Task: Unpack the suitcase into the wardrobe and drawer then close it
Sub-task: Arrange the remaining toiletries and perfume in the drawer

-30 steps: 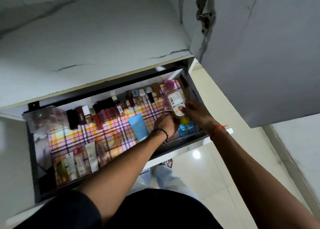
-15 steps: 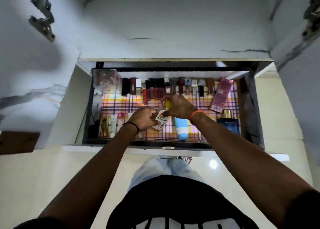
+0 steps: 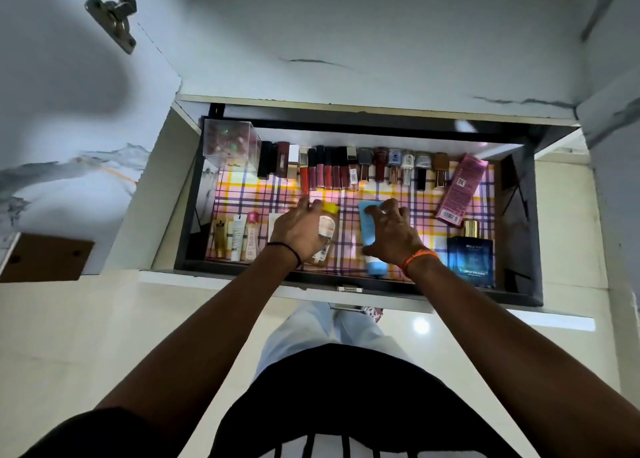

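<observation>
- Drawer (image 3: 519,215) stands pulled out below me, lined with plaid paper, and both my hands are inside it near the front edge.
- My left hand (image 3: 298,231) curls round a yellow-capped bottle (image 3: 327,225), laying it flat on the liner just right of the small tubes (image 3: 235,236).
- My right hand (image 3: 393,236) rests on the blue tube (image 3: 369,236) with fingers spread and only lightly bent; I judge it is steadying the tube, not gripping it.
- Bottle and tube lie side by side, a narrow strip of liner between them, cap ends pointing to the back row.
- Risk: the bottle is round, so if I let go before it settles it could roll into the tubes or against the blue tube.
- Risk: the lipstick row (image 3: 329,170) stands just beyond my left fingertips; a careless lift could topple several in a chain.
- Risk: the pink box (image 3: 462,187) lies askew and the perfume (image 3: 470,253) sits near my right wrist; a wide pull-back might knock it.
- Closing the drawer hard could slide everything loose.
</observation>
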